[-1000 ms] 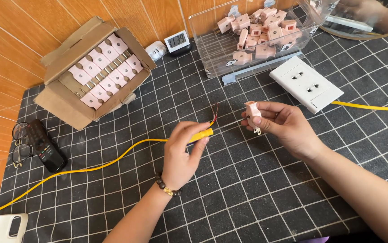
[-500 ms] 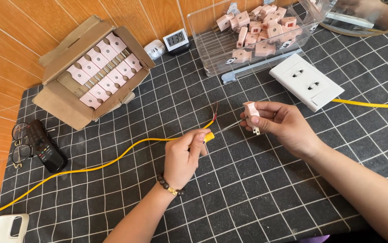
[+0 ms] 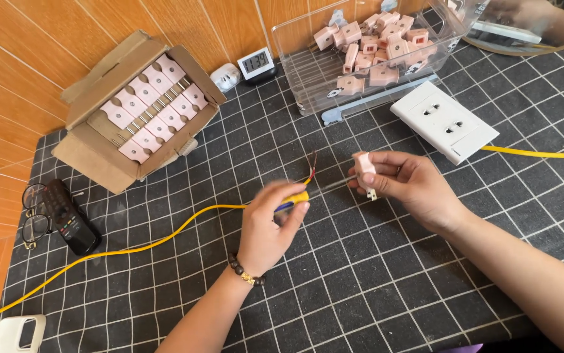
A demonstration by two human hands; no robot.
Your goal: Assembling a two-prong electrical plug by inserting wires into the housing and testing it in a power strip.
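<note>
Pink plug (image 3: pixel 365 167) pinched in right hand (image 3: pixel 413 186), prongs down, terminals turned toward bare wire ends (image 3: pixel 311 167). Yellow cable (image 3: pixel 164 238) and a thin tool clamped in left hand (image 3: pixel 270 225), aimed at plug. Spare plugs boxed (image 3: pixel 141 108) behind.

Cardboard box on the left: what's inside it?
The cardboard box holds two rows of pink plugs, metal prongs meeting in the middle. Anything beneath that top layer is covered.
</note>
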